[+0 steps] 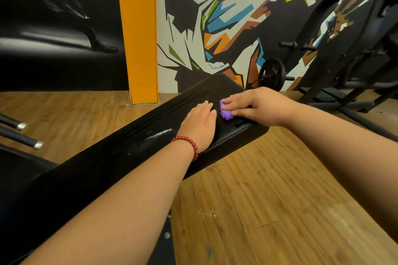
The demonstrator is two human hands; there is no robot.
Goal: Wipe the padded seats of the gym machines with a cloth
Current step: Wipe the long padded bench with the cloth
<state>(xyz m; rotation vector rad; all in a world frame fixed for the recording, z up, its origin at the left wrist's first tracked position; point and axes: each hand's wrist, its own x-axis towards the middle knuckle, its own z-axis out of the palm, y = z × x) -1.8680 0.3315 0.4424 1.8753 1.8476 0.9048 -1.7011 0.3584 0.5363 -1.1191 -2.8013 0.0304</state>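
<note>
right hand (256, 106) grips a small bunched purple cloth (225, 112), fingers curled over its top and thumb along its near side, and holds it down on the black padded seat (120, 153). the cloth sits near the far end of the pad, toward the person's right edge, and only its left part shows past the fingertips. left hand (201, 122) lies palm down on the same pad just beside the cloth, fingers straight and close together, holding nothing. its fingertips are very near the cloth, but whether they touch it cannot be told. a red bead bracelet (189, 144) circles the left wrist. both bare forearms reach in from the bottom of the view.

the pad is long and narrow, running from the lower left up toward the middle, with a raised seam along its length. a pale shiny smear (159, 134) lies on it just left of the left wrist.

around the pad is a wooden plank floor (269, 189). an orange pillar (140, 34) rises behind it, left of its far end, beside a wall painted with a jagged multicoloured mural (226, 17). at the right stands a black machine frame (344, 60) with 1 dark weight plate (271, 73) on a peg, near the wall. at the left edge, 2 dark bars with silver tips (21, 127) jut in above the floor
</note>
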